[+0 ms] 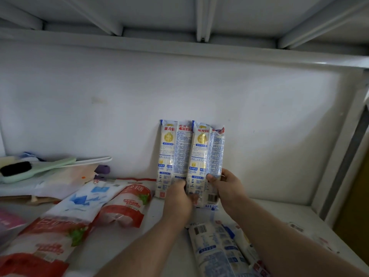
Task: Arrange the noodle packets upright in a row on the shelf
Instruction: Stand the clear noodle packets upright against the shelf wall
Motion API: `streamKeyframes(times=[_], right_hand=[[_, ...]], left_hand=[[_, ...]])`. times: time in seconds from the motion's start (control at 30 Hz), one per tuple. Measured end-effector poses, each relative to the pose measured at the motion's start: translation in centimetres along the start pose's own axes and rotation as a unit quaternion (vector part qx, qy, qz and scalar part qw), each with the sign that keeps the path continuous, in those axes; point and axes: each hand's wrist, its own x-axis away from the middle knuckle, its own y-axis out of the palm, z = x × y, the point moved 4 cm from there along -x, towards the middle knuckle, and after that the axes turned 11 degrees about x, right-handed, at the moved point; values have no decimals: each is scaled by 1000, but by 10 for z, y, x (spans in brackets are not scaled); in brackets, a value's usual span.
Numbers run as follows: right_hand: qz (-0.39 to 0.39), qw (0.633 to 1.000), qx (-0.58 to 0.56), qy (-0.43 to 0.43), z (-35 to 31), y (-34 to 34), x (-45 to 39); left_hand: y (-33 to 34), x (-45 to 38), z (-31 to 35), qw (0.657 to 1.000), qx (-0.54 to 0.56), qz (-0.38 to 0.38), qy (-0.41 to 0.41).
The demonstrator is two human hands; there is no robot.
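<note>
Two long white-and-blue noodle packets stand upright side by side against the shelf's back wall. The left packet [173, 154] leans on the wall, and the right packet [207, 156] touches it. My left hand [177, 198] holds the lower part between the two packets, its fingers curled round the right packet's left edge. My right hand [227, 186] grips the right packet's lower right side, thumb on its front. Two more noodle packets [217, 250] lie flat on the shelf [279, 214] under my right forearm.
Red-and-white sugar bags [127, 204] and a blue-and-white bag [83, 200] lie flat at the left. Further left, a green brush [30, 168] rests on a pile of paper and cardboard. The shelf's white upright post [339, 156] stands at the right. Bare shelf shows to the right of the packets.
</note>
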Motion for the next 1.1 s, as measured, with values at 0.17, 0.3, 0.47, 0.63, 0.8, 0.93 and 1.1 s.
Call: streamKeyframes(times=[0.17, 0.3, 0.47, 0.63, 0.8, 0.93, 1.1], right_hand=[[-11, 1000, 2, 22, 9, 3, -5], [-8, 1000, 4, 28, 14, 3, -10], [-17, 1000, 6, 24, 11, 1, -16], [-27, 999, 5, 23, 9, 2, -17], [-16, 999, 36, 33, 3, 1, -12], [-8, 996, 68, 49, -3, -5, -4], [9, 993, 109, 48, -11, -19, 12]], left_hand=[[1, 1, -4, 1000, -25, 5, 16], [3, 2, -6, 997, -73, 24, 23], [6, 4, -4, 990, -128, 54, 33], [5, 0, -1, 989, -138, 57, 22], [3, -1, 2, 985, -164, 57, 0], [0, 1, 2, 985, -169, 38, -25], [-9, 16, 4, 991, -129, 10, -42]])
